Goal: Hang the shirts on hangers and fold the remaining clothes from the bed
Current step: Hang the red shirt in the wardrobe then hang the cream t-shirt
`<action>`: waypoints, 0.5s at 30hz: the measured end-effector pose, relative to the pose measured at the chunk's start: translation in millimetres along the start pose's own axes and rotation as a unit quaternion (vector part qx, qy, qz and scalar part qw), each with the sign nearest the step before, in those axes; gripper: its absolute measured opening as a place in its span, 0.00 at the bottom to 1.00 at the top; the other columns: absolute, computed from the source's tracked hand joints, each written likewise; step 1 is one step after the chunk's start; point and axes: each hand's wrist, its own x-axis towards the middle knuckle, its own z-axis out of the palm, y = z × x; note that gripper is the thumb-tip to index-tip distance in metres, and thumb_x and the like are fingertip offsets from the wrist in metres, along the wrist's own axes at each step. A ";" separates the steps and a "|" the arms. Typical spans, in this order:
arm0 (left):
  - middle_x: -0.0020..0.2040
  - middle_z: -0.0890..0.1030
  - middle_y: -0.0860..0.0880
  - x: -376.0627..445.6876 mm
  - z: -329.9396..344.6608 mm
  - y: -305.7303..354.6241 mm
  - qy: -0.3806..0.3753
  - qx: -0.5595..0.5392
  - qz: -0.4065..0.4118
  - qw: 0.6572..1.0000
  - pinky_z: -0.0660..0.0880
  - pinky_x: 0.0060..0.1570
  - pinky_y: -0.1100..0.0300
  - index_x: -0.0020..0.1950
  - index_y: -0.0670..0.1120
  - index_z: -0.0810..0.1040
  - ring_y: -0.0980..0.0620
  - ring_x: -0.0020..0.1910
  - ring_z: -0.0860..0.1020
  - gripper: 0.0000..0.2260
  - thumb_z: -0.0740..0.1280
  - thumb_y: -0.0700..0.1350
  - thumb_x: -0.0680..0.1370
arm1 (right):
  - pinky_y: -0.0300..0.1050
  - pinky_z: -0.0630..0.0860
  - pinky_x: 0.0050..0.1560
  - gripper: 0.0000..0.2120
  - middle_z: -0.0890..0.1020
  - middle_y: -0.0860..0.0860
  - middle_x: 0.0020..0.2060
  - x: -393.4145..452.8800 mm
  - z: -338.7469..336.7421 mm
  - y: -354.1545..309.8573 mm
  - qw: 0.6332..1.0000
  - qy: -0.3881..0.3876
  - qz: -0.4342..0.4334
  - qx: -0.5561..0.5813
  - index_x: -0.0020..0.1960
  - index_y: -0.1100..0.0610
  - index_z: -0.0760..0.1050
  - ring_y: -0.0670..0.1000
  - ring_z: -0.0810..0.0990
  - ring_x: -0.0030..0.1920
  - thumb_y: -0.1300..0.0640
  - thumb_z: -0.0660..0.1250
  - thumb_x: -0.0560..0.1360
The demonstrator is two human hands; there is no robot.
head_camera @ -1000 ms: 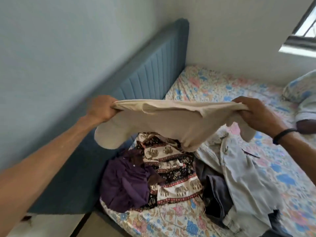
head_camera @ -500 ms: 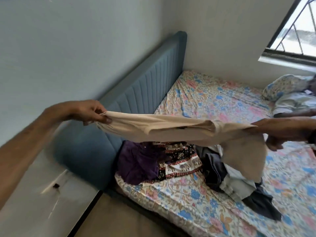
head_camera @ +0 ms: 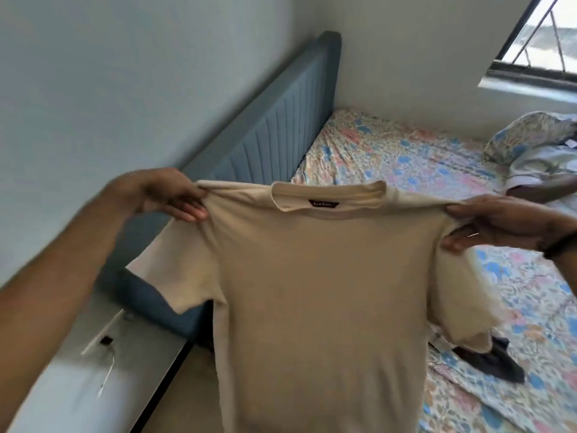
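So the count: one beige t-shirt point(head_camera: 318, 292), two hands point(head_camera: 170, 195) point(head_camera: 502, 225) on it, one wristband point(head_camera: 560, 250), one bed point(head_camera: 406, 157), one blue headboard point(head_camera: 281, 126), one window point(head_camera: 543, 35), one dark garment point(head_camera: 496, 360) and one pillow point(head_camera: 527, 132).

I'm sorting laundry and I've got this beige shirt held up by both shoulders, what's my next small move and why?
Probably free one hand to fetch a hanger. The beige shirt hangs open and flat, left hand and right hand each pinching a shoulder, collar up, so it looks ready to hang. No hanger is in view.
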 end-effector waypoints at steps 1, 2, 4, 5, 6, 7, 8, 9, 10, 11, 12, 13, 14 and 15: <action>0.37 0.86 0.41 35.5 17.0 -8.6 0.019 -0.013 -0.019 1.000 0.83 0.31 0.59 0.53 0.34 0.78 0.52 0.30 0.85 0.10 0.63 0.41 0.85 | 0.53 0.86 0.38 0.22 0.83 0.74 0.47 19.8 -2.5 7.8 0.998 0.040 0.028 -0.042 0.58 0.73 0.78 0.64 0.88 0.42 0.58 0.71 0.72; 0.35 0.85 0.41 71.2 35.2 -17.4 0.037 -0.016 -0.036 0.999 0.83 0.32 0.59 0.52 0.33 0.77 0.53 0.29 0.84 0.10 0.62 0.40 0.85 | 0.52 0.86 0.39 0.20 0.83 0.73 0.50 49.5 -9.7 22.1 0.995 0.052 0.038 -0.070 0.60 0.72 0.77 0.64 0.88 0.44 0.59 0.71 0.74; 0.36 0.85 0.39 140.2 73.9 -37.3 0.062 -0.009 -0.054 0.997 0.82 0.36 0.59 0.48 0.33 0.78 0.54 0.28 0.84 0.11 0.61 0.38 0.84 | 0.50 0.87 0.40 0.17 0.81 0.73 0.56 107.3 -22.9 56.4 0.989 0.102 0.074 -0.079 0.62 0.70 0.77 0.63 0.88 0.48 0.59 0.70 0.79; 0.39 0.85 0.37 178.3 93.3 -48.8 0.083 -0.011 -0.053 0.995 0.82 0.37 0.57 0.47 0.33 0.78 0.54 0.29 0.84 0.11 0.61 0.37 0.83 | 0.50 0.87 0.40 0.16 0.81 0.73 0.58 142.4 -32.2 75.8 0.984 0.127 0.085 -0.091 0.62 0.69 0.77 0.62 0.88 0.48 0.58 0.70 0.80; 0.40 0.85 0.36 205.4 108.1 -56.7 0.119 -0.015 -0.049 0.992 0.83 0.38 0.55 0.46 0.32 0.79 0.51 0.31 0.85 0.10 0.62 0.36 0.82 | 0.49 0.86 0.40 0.17 0.81 0.72 0.58 170.1 -37.1 92.4 0.979 0.146 0.085 -0.112 0.63 0.70 0.76 0.61 0.88 0.46 0.58 0.70 0.81; 0.40 0.85 0.36 235.5 121.6 -64.4 0.151 -0.024 -0.045 0.987 0.84 0.38 0.51 0.48 0.31 0.80 0.47 0.33 0.86 0.10 0.63 0.36 0.81 | 0.48 0.85 0.40 0.19 0.82 0.72 0.57 198.8 -40.8 108.0 0.974 0.163 0.090 -0.126 0.63 0.72 0.75 0.58 0.87 0.43 0.58 0.71 0.81; 0.39 0.85 0.37 265.6 132.6 -69.6 0.181 -0.023 -0.041 0.982 0.85 0.40 0.47 0.49 0.32 0.81 0.44 0.36 0.86 0.10 0.64 0.38 0.79 | 0.46 0.84 0.38 0.20 0.83 0.70 0.54 224.8 -45.6 119.7 0.967 0.188 0.092 -0.144 0.62 0.74 0.75 0.54 0.87 0.39 0.58 0.71 0.81; 0.38 0.85 0.38 297.7 143.1 -75.5 0.200 -0.010 -0.035 0.979 0.85 0.42 0.44 0.48 0.34 0.83 0.42 0.39 0.86 0.11 0.65 0.40 0.78 | 0.44 0.84 0.35 0.19 0.85 0.68 0.50 252.0 -51.5 130.4 0.959 0.213 0.089 -0.164 0.57 0.73 0.76 0.49 0.86 0.33 0.57 0.72 0.80; 0.34 0.85 0.41 325.7 152.2 -77.8 0.213 0.009 -0.029 0.977 0.85 0.45 0.42 0.44 0.37 0.84 0.41 0.40 0.87 0.11 0.65 0.43 0.77 | 0.42 0.83 0.33 0.15 0.86 0.65 0.45 274.9 -56.0 135.8 0.951 0.232 0.083 -0.185 0.50 0.69 0.78 0.45 0.84 0.28 0.55 0.72 0.80; 0.33 0.85 0.44 355.2 160.7 -82.7 0.221 0.034 -0.016 0.975 0.84 0.47 0.42 0.42 0.39 0.83 0.40 0.43 0.86 0.12 0.65 0.45 0.76 | 0.40 0.83 0.31 0.14 0.87 0.59 0.39 294.7 -60.7 138.9 0.947 0.246 0.072 -0.192 0.46 0.63 0.78 0.43 0.83 0.27 0.52 0.71 0.80; 0.37 0.86 0.44 377.0 171.2 -81.5 0.221 0.072 -0.005 0.973 0.83 0.51 0.42 0.45 0.40 0.83 0.38 0.48 0.86 0.12 0.65 0.46 0.77 | 0.41 0.83 0.35 0.15 0.87 0.55 0.36 313.8 -64.0 141.7 0.941 0.262 0.062 -0.203 0.43 0.60 0.78 0.45 0.84 0.31 0.49 0.69 0.79; 0.47 0.87 0.41 396.5 182.9 -80.1 0.219 0.117 0.011 0.969 0.80 0.57 0.43 0.54 0.40 0.83 0.37 0.55 0.83 0.13 0.65 0.48 0.79 | 0.45 0.83 0.42 0.17 0.87 0.56 0.38 332.7 -69.6 147.0 0.929 0.277 0.056 -0.240 0.43 0.60 0.79 0.51 0.86 0.39 0.45 0.66 0.78; 0.59 0.84 0.38 408.9 194.1 -76.9 0.213 0.160 0.027 0.963 0.75 0.63 0.45 0.65 0.41 0.79 0.37 0.62 0.80 0.17 0.65 0.51 0.81 | 0.48 0.81 0.49 0.18 0.87 0.58 0.44 345.4 -72.5 151.4 0.908 0.302 0.049 -0.285 0.46 0.60 0.81 0.57 0.86 0.48 0.44 0.63 0.75; 0.66 0.79 0.38 415.8 210.5 -74.9 0.206 0.196 0.049 0.957 0.71 0.66 0.48 0.73 0.44 0.73 0.37 0.66 0.76 0.22 0.65 0.53 0.82 | 0.49 0.77 0.52 0.18 0.85 0.60 0.50 355.2 -75.7 161.0 0.892 0.327 0.034 -0.311 0.50 0.59 0.81 0.60 0.83 0.54 0.45 0.63 0.74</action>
